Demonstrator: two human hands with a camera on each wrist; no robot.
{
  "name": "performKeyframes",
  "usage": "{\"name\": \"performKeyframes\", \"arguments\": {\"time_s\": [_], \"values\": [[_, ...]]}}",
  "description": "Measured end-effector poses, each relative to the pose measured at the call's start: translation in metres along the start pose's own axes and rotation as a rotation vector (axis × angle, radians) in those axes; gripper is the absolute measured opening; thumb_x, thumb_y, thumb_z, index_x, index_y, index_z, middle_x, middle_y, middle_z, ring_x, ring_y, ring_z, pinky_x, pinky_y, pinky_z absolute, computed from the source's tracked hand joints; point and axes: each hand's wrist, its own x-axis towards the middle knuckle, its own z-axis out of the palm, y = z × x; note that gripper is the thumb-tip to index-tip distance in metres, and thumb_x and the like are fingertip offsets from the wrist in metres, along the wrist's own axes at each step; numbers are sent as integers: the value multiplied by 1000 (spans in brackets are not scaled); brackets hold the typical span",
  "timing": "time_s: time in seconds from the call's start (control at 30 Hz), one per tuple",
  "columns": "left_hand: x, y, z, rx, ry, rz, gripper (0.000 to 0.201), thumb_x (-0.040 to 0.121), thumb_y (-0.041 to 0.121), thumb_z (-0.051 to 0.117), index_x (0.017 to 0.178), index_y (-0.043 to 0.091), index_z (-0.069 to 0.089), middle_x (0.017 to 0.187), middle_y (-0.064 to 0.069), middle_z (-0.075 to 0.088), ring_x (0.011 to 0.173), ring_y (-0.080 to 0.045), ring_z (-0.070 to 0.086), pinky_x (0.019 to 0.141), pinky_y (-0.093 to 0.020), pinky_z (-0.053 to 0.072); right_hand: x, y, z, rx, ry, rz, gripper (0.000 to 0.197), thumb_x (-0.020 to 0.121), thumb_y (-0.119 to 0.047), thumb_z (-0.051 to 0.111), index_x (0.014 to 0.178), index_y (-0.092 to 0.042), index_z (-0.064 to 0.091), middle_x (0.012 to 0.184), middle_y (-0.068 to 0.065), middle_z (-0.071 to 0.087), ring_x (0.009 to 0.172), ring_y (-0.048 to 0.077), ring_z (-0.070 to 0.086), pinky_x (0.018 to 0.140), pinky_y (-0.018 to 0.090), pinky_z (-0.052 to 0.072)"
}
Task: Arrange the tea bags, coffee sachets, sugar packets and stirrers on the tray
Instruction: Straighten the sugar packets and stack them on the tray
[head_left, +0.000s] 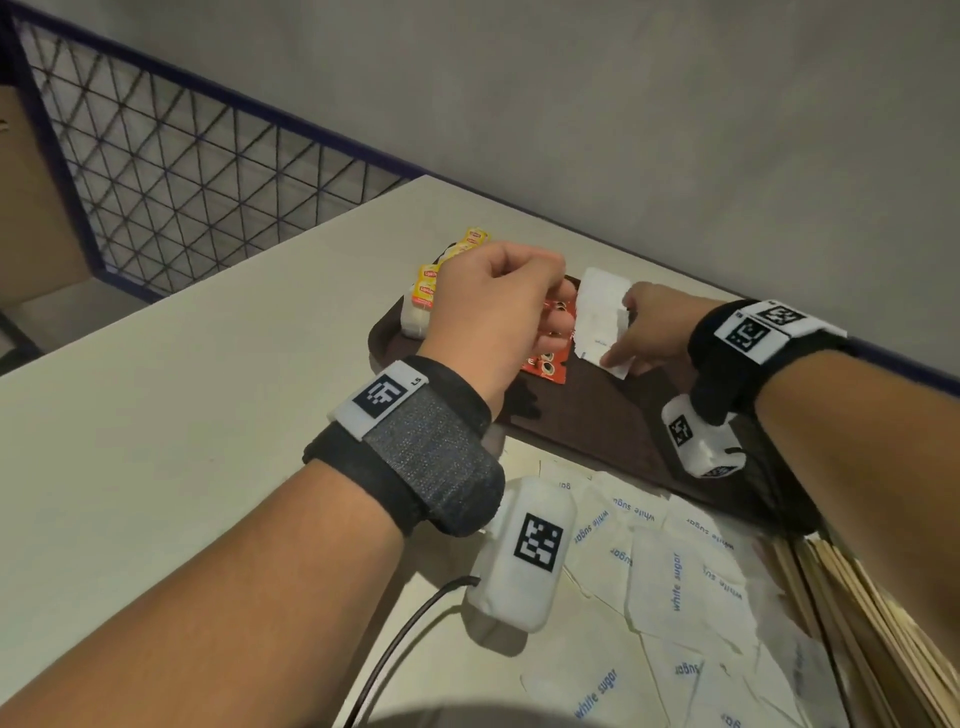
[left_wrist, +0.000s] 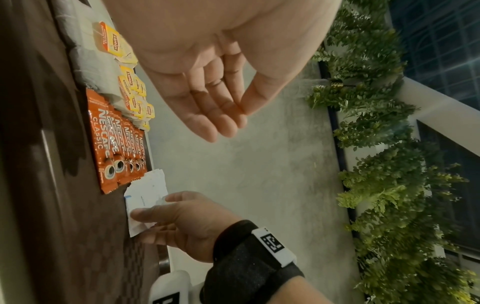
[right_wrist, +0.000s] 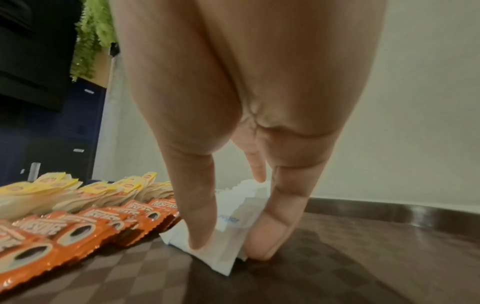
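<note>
Head view: right hand (head_left: 652, 332) pinching stacked sugar packets (head_left: 602, 317) on tray (head_left: 613, 415), beside coffee sachets (left_wrist: 114, 142); left hand (head_left: 498, 306) above sachets, fingers relaxed, holding nothing.

A pale worktop (head_left: 156, 395) meets a grey wall (head_left: 623, 104) at its far edge. Beyond its left edge runs a wire mesh railing (head_left: 182, 171) with a dark blue frame. Green foliage (left_wrist: 376, 144) hangs near the wall.

Pale table (head_left: 182, 374) carries brown tray (head_left: 613, 415), loose sugar packets (head_left: 675, 582), wooden stirrers (head_left: 872, 623).
</note>
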Motion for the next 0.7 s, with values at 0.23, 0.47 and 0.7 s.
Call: {"name": "performKeyframes", "arguments": {"time_s": [0.23,0.47,0.7], "values": [[-2,0,2,0,-14,-3,8,100,11,63,101,8,70,76,-3,71,59,-14,64,55,-26,57,-8,-2,-7,-256,104,-35,77,82,-46,80,137,-13,36,111,8,65,74,25,72,71,41,63],[-3,2,2,-12,13,4,8,98,10,64,102,7,70,76,-3,70,56,-14,63,53,-26,56,-115,-21,-29,-400,-220,-397,40,80,-58,77,113,-40,62,91,-10,71,77,7,65,71,28,50],[-9,2,2,31,12,30,9,99,12,63,104,8,70,79,-3,71,60,-13,64,57,-27,57,-159,-7,26,-721,-560,-453,111,61,-46,94,144,-56,20,115,-12,61,92,14,62,77,32,59]]}}
